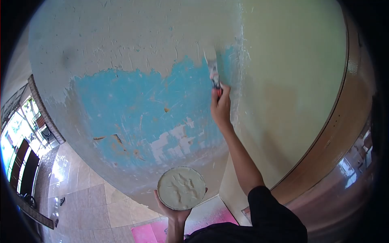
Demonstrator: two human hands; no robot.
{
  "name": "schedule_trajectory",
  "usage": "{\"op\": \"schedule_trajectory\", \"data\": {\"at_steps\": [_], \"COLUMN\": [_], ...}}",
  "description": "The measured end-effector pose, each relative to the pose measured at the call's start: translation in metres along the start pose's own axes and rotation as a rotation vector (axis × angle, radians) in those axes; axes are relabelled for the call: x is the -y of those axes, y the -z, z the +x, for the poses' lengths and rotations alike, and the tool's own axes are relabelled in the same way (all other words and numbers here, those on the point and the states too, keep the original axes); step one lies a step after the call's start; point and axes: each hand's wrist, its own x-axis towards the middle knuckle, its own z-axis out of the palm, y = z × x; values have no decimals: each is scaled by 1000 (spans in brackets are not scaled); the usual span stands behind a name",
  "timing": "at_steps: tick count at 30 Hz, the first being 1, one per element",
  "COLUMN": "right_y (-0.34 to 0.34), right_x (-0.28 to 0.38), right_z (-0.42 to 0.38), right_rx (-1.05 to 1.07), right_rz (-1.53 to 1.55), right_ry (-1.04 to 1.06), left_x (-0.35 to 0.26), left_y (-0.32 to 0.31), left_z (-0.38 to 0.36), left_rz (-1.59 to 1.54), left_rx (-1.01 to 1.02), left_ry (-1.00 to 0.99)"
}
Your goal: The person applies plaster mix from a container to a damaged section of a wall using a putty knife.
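Observation:
In my right hand (221,106) is a putty knife (213,69) with a whitish, smeared blade and a dark and red handle. Its blade lies against the wall (133,36), at the upper right edge of a bare blue patch (133,97). Greyish filler with ridges covers the wall above that patch. My left hand (174,212) supports a round tub (181,188) from below, fingers spread around its side. Pale cream filler with gouges in its surface fills the tub.
A pale yellow-green wall (291,73) meets the blue-patched wall at a corner on the right. Below lies a pink and white sheet (202,216) on the tiled floor (93,206). A brown wooden frame (324,137) curves along the right. At left is a bright doorway (30,137).

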Motion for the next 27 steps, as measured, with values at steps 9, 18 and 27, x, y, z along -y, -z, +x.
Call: {"op": "schedule_trajectory", "data": {"at_steps": [9, 18, 27], "right_y": [-12, -16, -9], "right_x": [-24, 6, -35], "right_z": [-59, 5, -84], "right_rx": [88, 26, 112], "right_rz": [-30, 36, -46], "right_ry": [-42, 32, -67], "left_x": [-1, 0, -2], "left_y": [6, 6, 6], "left_z": [1, 1, -1], "left_rz": [12, 43, 39], "left_rx": [-63, -33, -45], "left_ry": [-24, -23, -41]}}
